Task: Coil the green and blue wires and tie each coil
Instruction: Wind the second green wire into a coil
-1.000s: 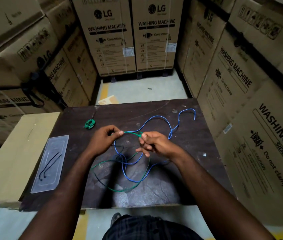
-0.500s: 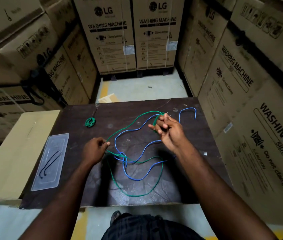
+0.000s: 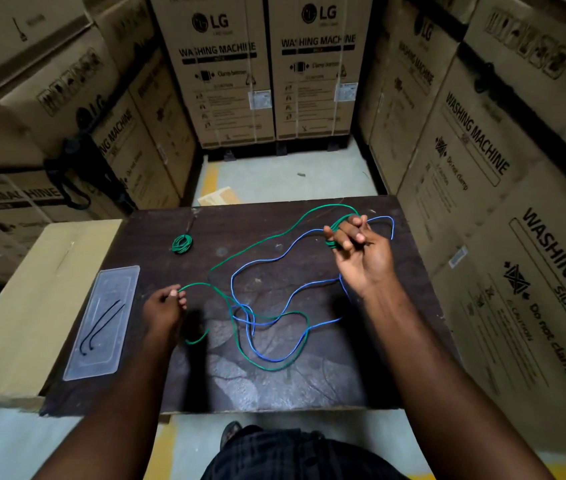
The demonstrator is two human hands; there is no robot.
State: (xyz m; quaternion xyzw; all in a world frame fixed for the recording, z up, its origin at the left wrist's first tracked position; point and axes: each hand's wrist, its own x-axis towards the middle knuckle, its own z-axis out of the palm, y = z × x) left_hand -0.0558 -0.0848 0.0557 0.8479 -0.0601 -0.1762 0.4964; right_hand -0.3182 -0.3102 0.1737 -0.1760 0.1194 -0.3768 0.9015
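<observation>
1. Green wire (image 3: pixel 201 284) runs across the dark wooden table (image 3: pixel 274 389) in loose loops; one stretch climbs from the table's middle toward the far right corner, and another loop lies near the front edge.
2. Right hand (image 3: pixel 361 258) is raised over the far right part of the table, palm toward the camera; several turns of the green wire sit wound around its curled fingers (image 3: pixel 345 237), so it holds the wire in a small bundle.
3. Left hand (image 3: pixel 163 310) is low, near the table's left side; its thumb and fingertips pinch the green wire, which arcs away from them to the right; a short green bend shows just below the hand.
4. Blue wire (image 3: pixel 257 263) lies slack on the table, crossing and tangling with the green one near the middle; one end curves behind the right hand by the far right edge; neither hand grips it.
5. Small green coil (image 3: pixel 181 244) rests apart on the far left of the table.
6. Clear plastic tray (image 3: pixel 101 362) lies at the table's left edge, with two thin black ties (image 3: pixel 101 320) in it; a flat cardboard box (image 3: pixel 32 289) sits beside it; washing-machine cartons (image 3: pixel 226 71) stand all around.
</observation>
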